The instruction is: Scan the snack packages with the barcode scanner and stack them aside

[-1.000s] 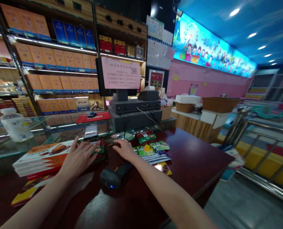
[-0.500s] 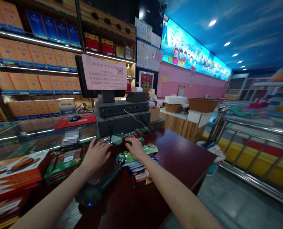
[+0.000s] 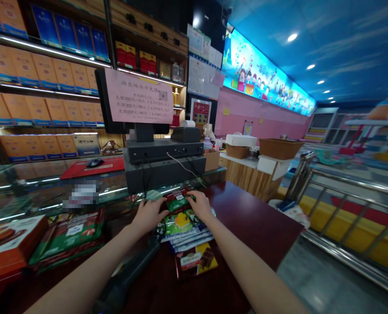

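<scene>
A green and red snack packet [image 3: 177,201] lies between my two hands at the far end of a row of packets. My left hand [image 3: 150,214] is at its left edge, thumb and fingers against it. Closed on the packet's right edge is my right hand [image 3: 199,206]. Nearer me are a green packet with a yellow duck picture [image 3: 182,221], several blue-and-white packets [image 3: 189,239] and a chocolate-pictured packet [image 3: 196,260]. A black barcode scanner [image 3: 128,274] rests beneath my left forearm, partly hidden.
The dark wooden table [image 3: 246,222] extends to the right. Behind stands a till with a screen [image 3: 141,98] bearing a pink notice. To the left are stacked green packets [image 3: 73,233] and an orange box [image 3: 14,244]. A metal railing [image 3: 344,218] runs along the right.
Both hands have come together around the green and red packet, the left moving right. The packet now shows more fully between them. My view has shifted slightly.
</scene>
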The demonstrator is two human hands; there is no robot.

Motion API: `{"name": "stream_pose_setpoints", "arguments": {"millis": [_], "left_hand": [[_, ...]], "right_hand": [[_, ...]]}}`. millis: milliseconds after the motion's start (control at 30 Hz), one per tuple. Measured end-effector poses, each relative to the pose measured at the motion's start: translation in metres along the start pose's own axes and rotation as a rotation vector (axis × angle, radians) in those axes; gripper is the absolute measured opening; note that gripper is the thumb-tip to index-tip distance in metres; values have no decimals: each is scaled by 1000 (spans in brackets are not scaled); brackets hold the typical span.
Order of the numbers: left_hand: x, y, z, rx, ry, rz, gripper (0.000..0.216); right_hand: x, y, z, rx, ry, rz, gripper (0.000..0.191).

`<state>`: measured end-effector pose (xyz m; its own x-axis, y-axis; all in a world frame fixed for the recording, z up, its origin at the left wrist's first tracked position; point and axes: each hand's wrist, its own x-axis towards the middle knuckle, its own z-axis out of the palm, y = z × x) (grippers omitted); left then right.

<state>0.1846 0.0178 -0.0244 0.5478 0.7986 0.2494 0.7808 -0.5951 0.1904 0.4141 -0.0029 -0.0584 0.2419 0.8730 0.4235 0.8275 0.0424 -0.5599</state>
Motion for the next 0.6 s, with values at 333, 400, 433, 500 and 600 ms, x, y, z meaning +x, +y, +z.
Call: {"name": "stream_pose_setpoints", "arguments": {"millis": [333,400,433,500,600], "left_hand": [[21,-7,19,-328,-122,-182,55],[25,-12,25,-441,-112,-189,55],[27,-15,28,-474,-110,-191,55],[30,-18,33,-512,-109,-194,55],[34,-20,39,-555,-114,-189,53]], "right_hand": [[11,7,2,20,-81,86,32],[13,6,1,28,-100,101,33],[13,6,0,30,-106,106,33],[14,6,0,33,-114,111,33],[14,6,3,37,-112,112,35]]}}
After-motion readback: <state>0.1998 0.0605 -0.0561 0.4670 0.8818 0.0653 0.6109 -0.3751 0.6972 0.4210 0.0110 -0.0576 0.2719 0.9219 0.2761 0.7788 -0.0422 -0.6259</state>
